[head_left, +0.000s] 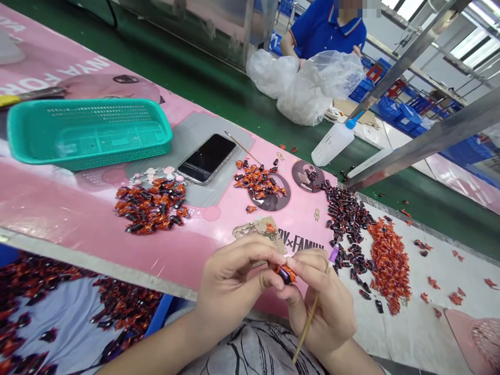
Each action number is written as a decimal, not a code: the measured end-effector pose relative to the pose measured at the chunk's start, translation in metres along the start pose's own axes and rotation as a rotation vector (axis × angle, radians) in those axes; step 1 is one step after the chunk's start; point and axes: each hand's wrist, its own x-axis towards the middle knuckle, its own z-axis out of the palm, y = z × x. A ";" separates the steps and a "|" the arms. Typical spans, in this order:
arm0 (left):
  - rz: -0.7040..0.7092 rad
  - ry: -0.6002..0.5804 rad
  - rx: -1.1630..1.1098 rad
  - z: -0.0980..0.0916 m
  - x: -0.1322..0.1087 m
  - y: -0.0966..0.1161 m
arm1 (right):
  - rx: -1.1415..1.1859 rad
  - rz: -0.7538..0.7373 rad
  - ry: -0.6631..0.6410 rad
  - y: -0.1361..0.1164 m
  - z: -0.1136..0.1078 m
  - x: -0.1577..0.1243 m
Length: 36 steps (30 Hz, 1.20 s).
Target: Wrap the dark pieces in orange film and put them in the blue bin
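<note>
Above the table's near edge, my left hand [238,281] pinches a small orange-and-black plastic part [286,273] between thumb and fingers. The thumb and forefinger of my right hand [324,297] meet the same part from the other side. A thin wooden stick with a purple end [310,323] also lies in my right hand, its purple end pointing up and away. Just beyond the hands is a small stained tan pad [255,229]. Loose black pieces [347,213] and a heap of orange pieces [388,265] lie to the right.
Joined orange-and-black parts form piles at left [152,205] and centre [260,179]. Behind them are a phone [207,156] and a green basket [89,156]. A white bottle [332,143] stands by a metal post. Across the aisle, a person in blue [328,31] handles clear bags.
</note>
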 end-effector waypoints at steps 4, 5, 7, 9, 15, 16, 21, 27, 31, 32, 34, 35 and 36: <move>0.116 -0.017 0.057 0.001 -0.003 -0.004 | -0.014 -0.058 -0.018 -0.001 -0.001 -0.002; 0.125 -0.023 0.070 0.001 -0.004 -0.005 | -0.029 -0.069 -0.017 -0.001 -0.002 -0.003; 0.142 -0.034 0.086 0.004 -0.005 -0.008 | -0.073 -0.095 -0.013 0.000 -0.004 -0.003; 0.159 -0.042 0.080 0.007 -0.005 -0.010 | -0.111 -0.119 -0.012 0.002 -0.008 -0.002; 0.102 -0.009 -0.011 0.018 -0.002 -0.013 | -0.147 -0.163 -0.040 0.012 -0.021 -0.002; 0.064 0.004 -0.045 0.019 -0.002 -0.013 | -0.175 -0.155 -0.040 0.013 -0.023 -0.002; -0.240 0.056 -0.253 0.022 -0.003 -0.010 | -0.269 -0.177 -0.059 0.011 -0.029 0.002; -0.349 0.104 -0.280 0.024 -0.007 -0.014 | -0.258 -0.146 -0.053 0.011 -0.020 -0.001; -0.246 0.121 -0.209 0.025 -0.014 -0.018 | -0.186 -0.076 0.010 0.006 -0.010 -0.007; -0.209 0.116 -0.181 0.025 -0.016 -0.018 | -0.175 -0.067 0.025 0.004 -0.009 -0.008; -0.144 0.107 -0.136 0.022 -0.019 -0.016 | -0.159 -0.064 0.046 0.001 -0.006 -0.010; -0.130 0.100 -0.128 0.020 -0.020 -0.014 | -0.147 -0.068 0.055 0.000 -0.006 -0.011; -0.133 0.089 -0.131 0.019 -0.021 -0.013 | -0.130 -0.072 0.063 -0.001 -0.006 -0.012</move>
